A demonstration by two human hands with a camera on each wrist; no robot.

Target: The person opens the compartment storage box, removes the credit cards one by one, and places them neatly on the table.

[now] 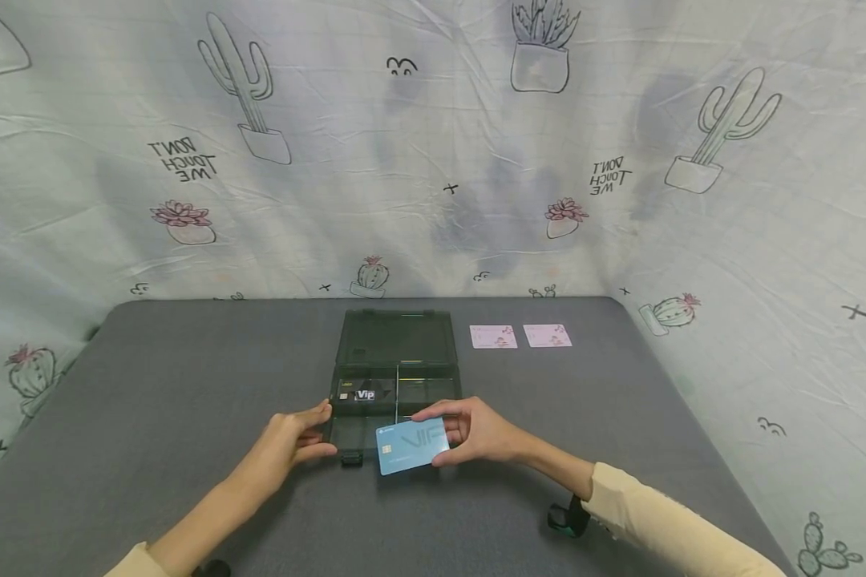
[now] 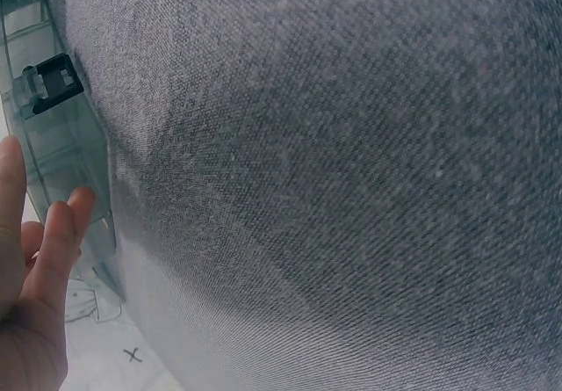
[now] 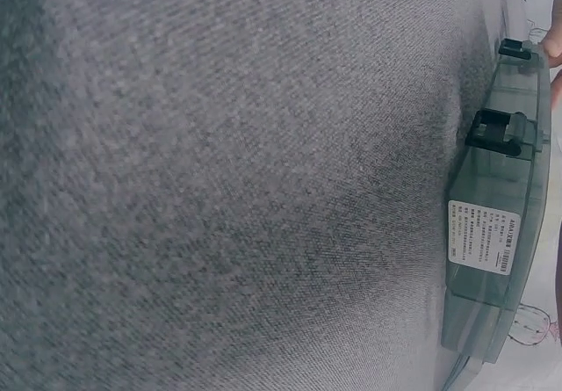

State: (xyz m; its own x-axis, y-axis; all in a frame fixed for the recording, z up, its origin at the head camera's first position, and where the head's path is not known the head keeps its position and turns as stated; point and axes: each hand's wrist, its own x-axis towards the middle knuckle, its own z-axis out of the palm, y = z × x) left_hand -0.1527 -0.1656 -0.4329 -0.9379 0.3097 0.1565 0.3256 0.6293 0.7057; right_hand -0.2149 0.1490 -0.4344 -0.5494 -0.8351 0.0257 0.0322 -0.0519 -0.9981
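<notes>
A translucent dark-green divided box (image 1: 364, 433) lies on the table with its lid (image 1: 398, 338) laid back. In its far left compartment rests a black card (image 1: 366, 394) marked "Vip". My left hand (image 1: 289, 441) touches the box's left side, thumb and forefinger extended; the left wrist view shows those fingers (image 2: 54, 250) beside the clear wall. Over the front right part of the box, my right hand (image 1: 479, 433) pinches a light-blue card (image 1: 413, 445) by its right edge. The card hides some of the near compartments. In the right wrist view, the box wall (image 3: 492, 176) carries a white label.
Two pink cards, a left one (image 1: 494, 336) and a right one (image 1: 548, 336), lie side by side to the right of the lid. Grey fabric covers the table (image 1: 209, 377). A white cloth (image 1: 418, 160) printed with cacti hangs behind and along the sides.
</notes>
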